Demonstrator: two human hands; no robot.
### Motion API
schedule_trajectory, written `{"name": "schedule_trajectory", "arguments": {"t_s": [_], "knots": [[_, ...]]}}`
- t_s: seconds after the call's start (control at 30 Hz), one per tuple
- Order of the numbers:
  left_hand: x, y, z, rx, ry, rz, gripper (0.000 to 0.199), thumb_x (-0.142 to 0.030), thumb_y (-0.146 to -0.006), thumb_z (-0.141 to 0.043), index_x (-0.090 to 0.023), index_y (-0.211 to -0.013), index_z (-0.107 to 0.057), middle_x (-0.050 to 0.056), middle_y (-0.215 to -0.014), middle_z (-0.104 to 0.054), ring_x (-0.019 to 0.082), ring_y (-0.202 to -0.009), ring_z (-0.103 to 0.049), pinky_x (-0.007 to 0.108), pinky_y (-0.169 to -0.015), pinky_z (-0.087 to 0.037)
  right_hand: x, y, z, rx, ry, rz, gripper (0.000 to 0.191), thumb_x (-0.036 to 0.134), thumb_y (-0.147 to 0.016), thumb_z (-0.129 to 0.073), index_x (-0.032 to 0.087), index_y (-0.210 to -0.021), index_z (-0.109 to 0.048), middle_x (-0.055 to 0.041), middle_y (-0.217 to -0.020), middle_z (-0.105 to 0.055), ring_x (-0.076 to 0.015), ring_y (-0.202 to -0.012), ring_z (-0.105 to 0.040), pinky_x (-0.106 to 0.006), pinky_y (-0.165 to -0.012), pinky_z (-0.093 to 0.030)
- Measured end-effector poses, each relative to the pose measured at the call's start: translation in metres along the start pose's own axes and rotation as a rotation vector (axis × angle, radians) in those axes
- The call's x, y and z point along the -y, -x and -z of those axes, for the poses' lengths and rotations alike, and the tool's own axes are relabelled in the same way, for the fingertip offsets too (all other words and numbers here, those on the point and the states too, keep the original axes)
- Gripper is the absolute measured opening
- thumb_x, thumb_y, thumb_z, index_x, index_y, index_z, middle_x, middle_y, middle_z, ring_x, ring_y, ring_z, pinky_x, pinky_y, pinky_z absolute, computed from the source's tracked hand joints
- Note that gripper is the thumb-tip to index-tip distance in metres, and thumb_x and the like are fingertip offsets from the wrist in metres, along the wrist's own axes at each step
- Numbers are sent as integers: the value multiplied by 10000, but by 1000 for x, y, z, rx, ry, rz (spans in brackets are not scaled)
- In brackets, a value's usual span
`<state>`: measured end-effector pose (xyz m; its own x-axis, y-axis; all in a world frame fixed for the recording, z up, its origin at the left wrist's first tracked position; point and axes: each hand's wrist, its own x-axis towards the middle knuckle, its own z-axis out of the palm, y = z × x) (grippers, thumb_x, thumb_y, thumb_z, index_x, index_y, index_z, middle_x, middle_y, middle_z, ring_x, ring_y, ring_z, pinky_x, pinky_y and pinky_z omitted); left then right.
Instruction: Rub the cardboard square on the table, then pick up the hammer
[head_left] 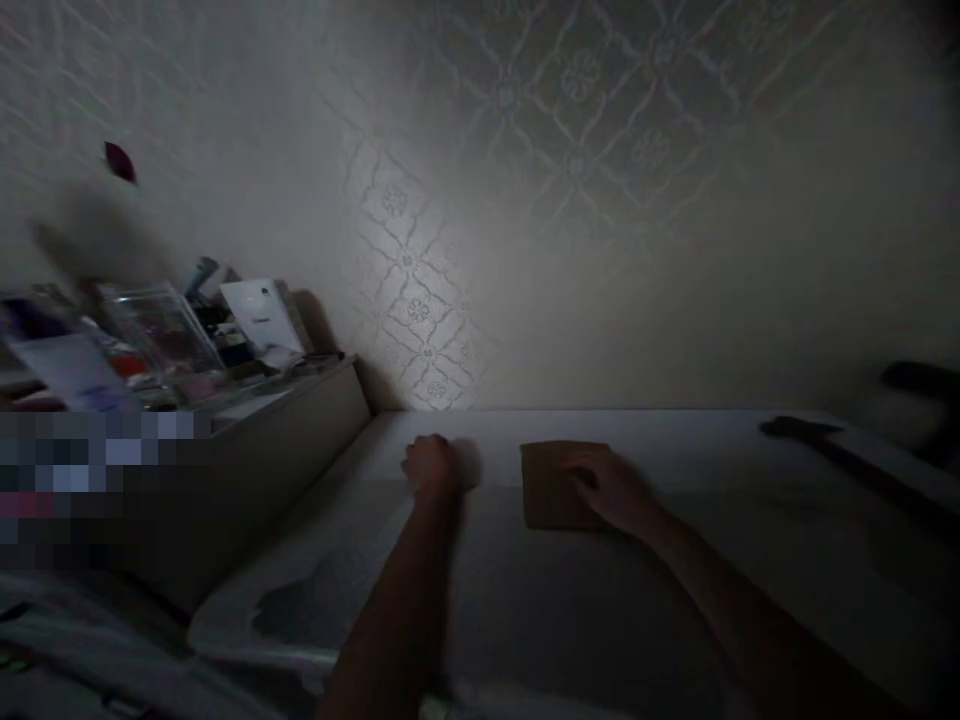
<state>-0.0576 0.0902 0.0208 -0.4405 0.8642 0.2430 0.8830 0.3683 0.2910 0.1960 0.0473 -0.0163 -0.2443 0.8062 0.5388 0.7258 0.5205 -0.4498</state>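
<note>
A flat brown square piece, perhaps cardboard or cloth, is at the white table's far half; the dim light hides its material. My right hand reaches over its right side, with the fingers bent onto its face and the thumb curled below them. To the left, my left hand is curled closed at the surface, apart from the brown piece. Whatever its fingers may hold is hidden. Both forearms stretch forward over the white table.
A patterned wall rises behind the table. At left, a higher cabinet carries a white box, a clear plastic case and other clutter. A dark long object lies at right. Shadow covers the near side.
</note>
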Motion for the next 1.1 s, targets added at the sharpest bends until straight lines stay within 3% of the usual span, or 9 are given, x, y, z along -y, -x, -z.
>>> {"name": "schedule_trajectory", "arguments": {"t_s": [0.23, 0.57, 1.1], "knots": [[1, -5, -6, -10, 13, -54, 291, -248, -801, -486, -185, -1001, -689, 128, -1068, -649, 271, -1008, -593, 360, -828, -456, 6, -1, 3, 7, -16, -2, 118, 134, -735, -554, 206, -772, -640, -48, -906, -679, -198, -888, -609, -342, -822, -451], [4, -11, -18, 56, 55, -123, 300, -208, -795, -484, -158, -1017, -679, 132, -1045, -669, 236, -989, -620, 290, -802, -465, 0, -2, 0, 41, -57, 1, 125, 117, -756, -531, 210, -733, -610, -42, -866, -672, -190, -848, -610, -322, -780, -453], [0, -5, -9, 66, 78, -135, 302, -181, -821, -482, -171, -1066, -658, 117, -1081, -660, 221, -1015, -604, 277, -823, -449, 2, -2, 2, 36, -78, -58, 98, 199, -817, -490, 217, -779, -578, -36, -832, -656, -184, -800, -603, -318, -741, -450]]}}
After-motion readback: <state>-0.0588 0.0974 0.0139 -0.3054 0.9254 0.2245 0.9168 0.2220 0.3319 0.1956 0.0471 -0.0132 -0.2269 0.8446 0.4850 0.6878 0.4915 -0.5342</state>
